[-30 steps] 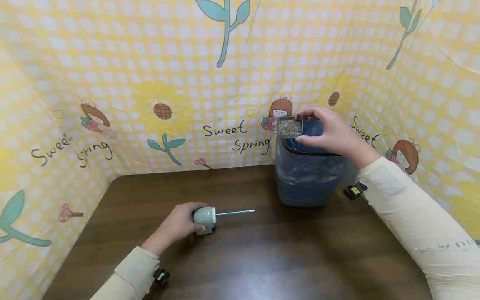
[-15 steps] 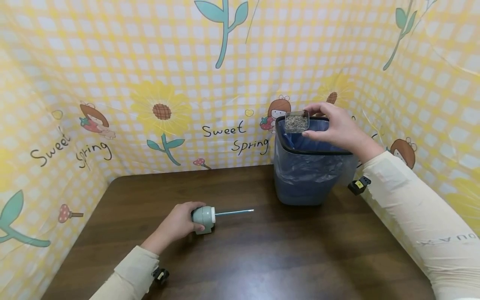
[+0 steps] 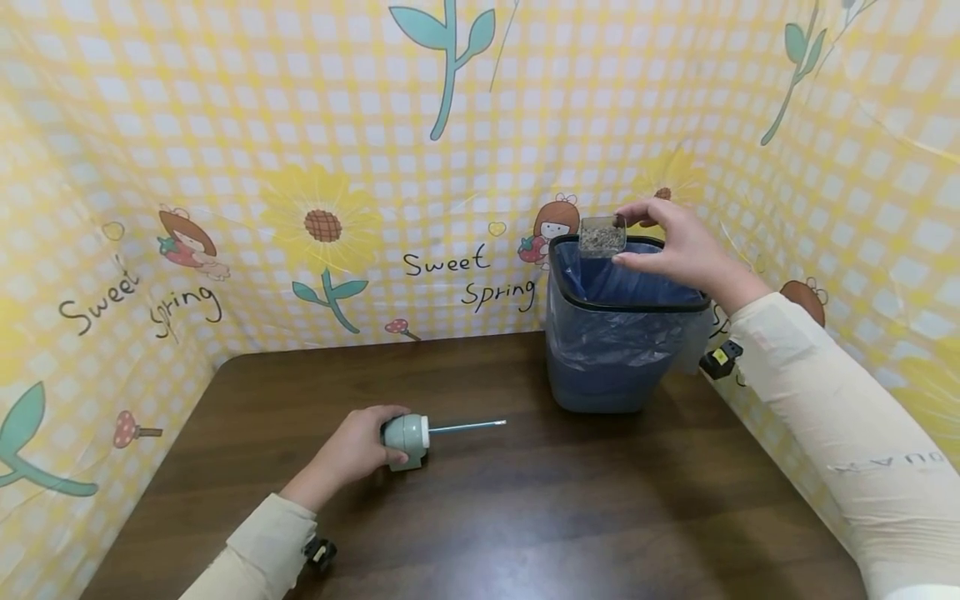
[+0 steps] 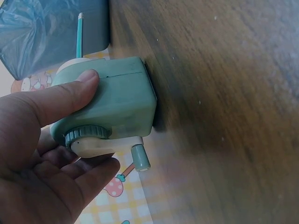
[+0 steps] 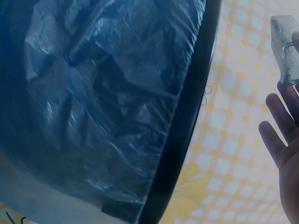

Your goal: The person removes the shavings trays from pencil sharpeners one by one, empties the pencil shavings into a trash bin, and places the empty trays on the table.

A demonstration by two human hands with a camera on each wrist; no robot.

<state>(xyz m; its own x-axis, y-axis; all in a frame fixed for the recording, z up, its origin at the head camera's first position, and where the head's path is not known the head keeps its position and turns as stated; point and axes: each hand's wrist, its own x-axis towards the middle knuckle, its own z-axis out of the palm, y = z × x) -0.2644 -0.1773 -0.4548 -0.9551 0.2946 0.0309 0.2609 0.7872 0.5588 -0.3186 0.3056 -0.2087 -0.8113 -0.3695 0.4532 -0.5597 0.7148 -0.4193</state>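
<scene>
My left hand point(image 3: 348, 457) grips a green hand-crank pencil sharpener point(image 3: 407, 440) low over the table's left half. A blue pencil point(image 3: 468, 427) sticks out of its white front, pointing right. The left wrist view shows the thumb on the sharpener's green body and the cream crank with its green knob point(image 4: 140, 157). My right hand point(image 3: 686, 250) pinches a small clear shavings drawer point(image 3: 602, 240) between thumb and fingers, over the bin's far left rim. Grey-brown shavings lie inside the drawer. In the right wrist view, the drawer point(image 5: 282, 42) is only partly in frame.
A blue-grey trash bin point(image 3: 600, 379) with a plastic liner point(image 3: 630, 337) and black rim stands at the table's back right. The dark wooden table point(image 3: 480, 508) meets yellow checked cloth walls point(image 3: 420, 192) at the back and sides.
My right hand has moved right and slightly up with the drawer, uncovering more of the bin's mouth. The left hand, sharpener and pencil have stayed in place.
</scene>
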